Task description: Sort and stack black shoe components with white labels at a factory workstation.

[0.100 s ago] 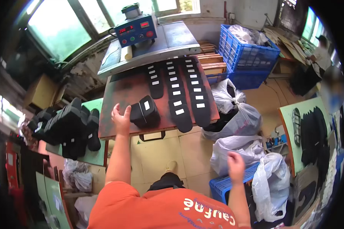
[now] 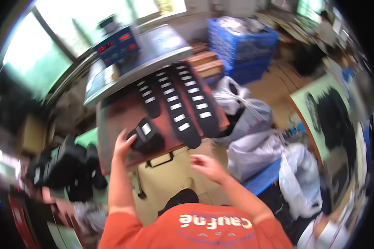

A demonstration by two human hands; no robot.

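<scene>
My left hand [image 2: 121, 146] is at the left side of a stack of black insoles [image 2: 147, 137] with a white label on top. Its thumb and fingers are apart, and the thumb seems to touch the stack's edge. Over the floor just off the table's front edge is my right hand [image 2: 207, 167], blurred, its fingers curled with nothing visible in them. Overlapping black insoles with white labels lie in rows on the reddish table [image 2: 116, 124]: a short row [image 2: 148, 99], a middle row [image 2: 178, 118] and a right row [image 2: 201, 103].
Behind the table stands a metal-topped machine [image 2: 153, 54] with a blue control box [image 2: 117, 45]. More black insoles [image 2: 66, 159] pile up on a green table at left. At right are plastic bags [image 2: 253, 153], blue crates [image 2: 241, 50] and another green table [image 2: 309, 114].
My right hand has swung left and forward, towards the table's front edge. The view has shifted and tilted; my left hand stays beside the insole stack, its thumb now closer against it.
</scene>
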